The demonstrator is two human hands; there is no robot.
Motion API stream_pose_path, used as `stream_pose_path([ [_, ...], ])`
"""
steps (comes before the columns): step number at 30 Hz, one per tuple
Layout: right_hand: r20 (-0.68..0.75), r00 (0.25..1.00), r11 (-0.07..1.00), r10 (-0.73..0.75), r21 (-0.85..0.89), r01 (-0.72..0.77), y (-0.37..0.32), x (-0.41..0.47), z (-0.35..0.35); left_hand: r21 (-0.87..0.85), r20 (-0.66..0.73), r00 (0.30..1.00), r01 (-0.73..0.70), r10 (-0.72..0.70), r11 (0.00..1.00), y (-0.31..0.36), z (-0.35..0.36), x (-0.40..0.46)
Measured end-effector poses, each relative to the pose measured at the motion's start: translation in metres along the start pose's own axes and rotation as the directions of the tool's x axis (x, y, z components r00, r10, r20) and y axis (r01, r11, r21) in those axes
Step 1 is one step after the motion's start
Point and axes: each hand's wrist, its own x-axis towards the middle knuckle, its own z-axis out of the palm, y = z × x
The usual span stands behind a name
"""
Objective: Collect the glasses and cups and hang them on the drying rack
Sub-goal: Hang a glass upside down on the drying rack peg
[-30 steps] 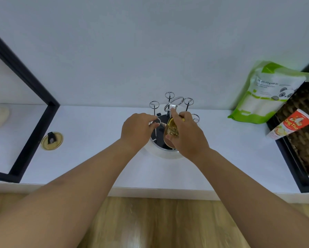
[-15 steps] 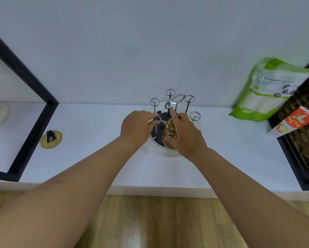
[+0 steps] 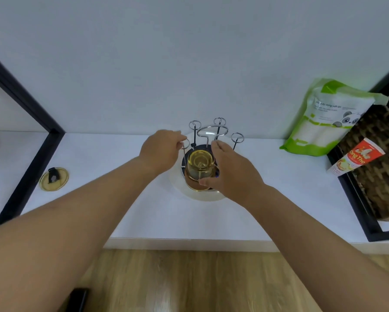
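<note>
A chrome drying rack with ring-tipped prongs stands in a round white base on the white counter. An amber glass cup sits upside down over a front prong of the rack. My right hand is beside the cup on its right, fingers spread, thumb near the cup's rim; I cannot tell whether it still touches the glass. My left hand pinches a prong on the rack's left side.
A round yellow lid lies on the counter at left beside a black frame. A green refill pouch leans on the wall at right, next to a wicker basket and a red-and-white tube.
The cup has gone down onto the front prong and now sits inverted. My right hand has opened and drawn back to the cup's right. My left hand stays on the rack.
</note>
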Motion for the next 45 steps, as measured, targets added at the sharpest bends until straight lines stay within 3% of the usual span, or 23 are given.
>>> stream_pose_path([
  [5,-0.03,0.998,0.998,0.054,-0.041,-0.055,0.016,-0.003,-0.011,-0.201,-0.079,0.994,0.061,-0.079,0.978,0.006,-0.009,-0.007],
  [8,-0.017,0.997,0.997,0.075,-0.014,-0.076,0.019,-0.004,-0.009,-0.287,-0.046,0.996,0.064,-0.08,0.956,0.009,-0.001,-0.026],
  [15,-0.067,0.994,0.996,0.086,0.027,-0.084,0.019,0.001,0.006,-0.318,0.01,0.995,0.097,-0.1,0.943,0.014,0.025,-0.038],
  [21,-0.134,0.985,0.991,0.112,0.086,-0.101,0.015,0.005,0.016,-0.306,-0.074,0.987,0.113,-0.142,0.945,0.019,0.035,-0.031],
  [35,-0.109,0.991,0.987,0.084,0.143,-0.068,0.015,0.01,0.023,-0.303,-0.007,0.989,0.138,-0.147,0.943,0.005,0.031,-0.018],
  [45,-0.167,0.984,0.989,0.065,0.142,-0.041,0.018,0.01,0.002,-0.328,0.01,0.987,0.152,-0.158,0.932,0.015,0.021,-0.022],
])
